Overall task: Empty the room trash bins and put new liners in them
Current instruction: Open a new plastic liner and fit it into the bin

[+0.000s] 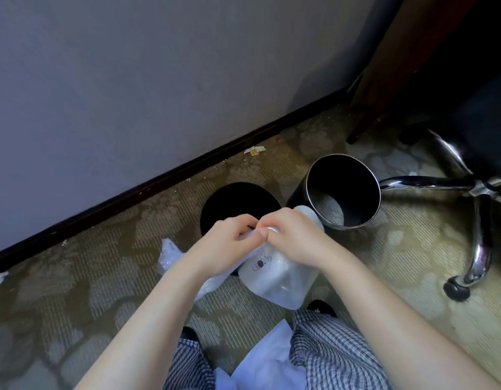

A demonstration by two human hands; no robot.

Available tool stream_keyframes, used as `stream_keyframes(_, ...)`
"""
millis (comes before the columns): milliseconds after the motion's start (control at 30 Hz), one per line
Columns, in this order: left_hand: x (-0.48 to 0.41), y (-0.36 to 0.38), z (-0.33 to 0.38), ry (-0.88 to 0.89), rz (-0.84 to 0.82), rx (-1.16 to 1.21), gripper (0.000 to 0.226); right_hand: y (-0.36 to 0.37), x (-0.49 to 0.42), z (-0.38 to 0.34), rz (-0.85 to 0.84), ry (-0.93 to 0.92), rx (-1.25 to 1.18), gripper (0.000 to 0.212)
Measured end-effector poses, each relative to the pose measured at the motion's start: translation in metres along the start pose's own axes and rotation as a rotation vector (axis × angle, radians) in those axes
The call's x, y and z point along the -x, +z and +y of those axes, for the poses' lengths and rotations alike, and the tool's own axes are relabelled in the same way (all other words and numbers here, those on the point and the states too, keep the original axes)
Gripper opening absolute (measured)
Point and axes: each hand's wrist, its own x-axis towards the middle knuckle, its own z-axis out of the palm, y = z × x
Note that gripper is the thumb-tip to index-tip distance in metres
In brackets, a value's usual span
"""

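So, left hand and right hand both pinch top of clear liner pack, fingers curled, just over black bin. Second bin beside it looks bare. Tip: steady pack, tease one liner out slowly, rub edges apart.

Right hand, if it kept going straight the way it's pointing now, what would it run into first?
Most likely the left hand: the right hand points toward it, and both pinch the clear plastic bag where they meet. Beyond lies the black bin, though depth is unclear.
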Motion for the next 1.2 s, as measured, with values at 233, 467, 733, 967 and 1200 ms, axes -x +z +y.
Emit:
stream_keyframes(233, -0.001, -0.002, 0.008, -0.004, -0.038, 0.009, 0.016, 0.000, 0.000, 0.000, 0.076, -0.026, -0.055, 0.019)
stream_keyframes(467, -0.006, -0.009, 0.007, -0.210, 0.130, 0.224, 0.028, 0.006, -0.003, 0.002, 0.238, 0.008, -0.147, 0.015)
stream_keyframes(733, -0.004, -0.002, 0.017, -0.029, 0.392, 0.070, 0.021, 0.016, -0.011, -0.013, 0.067, 0.401, -1.108, 0.015)
stream_keyframes(967, 0.001, 0.004, 0.015, 0.128, 0.316, -0.224, 0.028, 0.021, -0.012, -0.003, -0.235, 0.480, -1.151, 0.054)
stream_keyframes(1200, 0.000, 0.008, 0.017, 0.086, 0.082, -0.307, 0.022, 0.011, -0.016, -0.005, 0.053, 0.424, -1.556, 0.035)
